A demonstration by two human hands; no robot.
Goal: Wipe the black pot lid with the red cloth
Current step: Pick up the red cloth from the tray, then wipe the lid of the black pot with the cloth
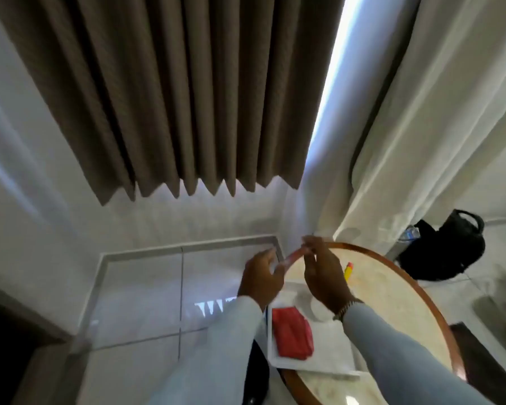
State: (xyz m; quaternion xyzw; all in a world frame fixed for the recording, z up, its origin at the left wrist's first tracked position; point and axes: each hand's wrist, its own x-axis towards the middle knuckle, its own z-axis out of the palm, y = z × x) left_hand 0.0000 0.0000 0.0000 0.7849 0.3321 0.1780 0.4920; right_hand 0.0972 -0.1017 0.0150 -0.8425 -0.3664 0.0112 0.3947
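Note:
The red cloth (292, 333) lies folded on a white tray (327, 358) at the near left of a round table. My left hand (260, 274) hovers above the table's left rim, fingers apart and empty. My right hand (324, 273) is raised beside it over the table, fingers stretched out, holding nothing. Both hands are above and beyond the cloth, not touching it. A dark shape (257, 372) shows between my left sleeve and the tray; I cannot tell whether it is the black pot lid.
The round table (392, 287) has a marbled top and a brown wooden rim. A yellow object with a red tip (348, 270) lies on it. A black backpack (444, 249) sits on the tiled floor at right. Brown and white curtains hang behind.

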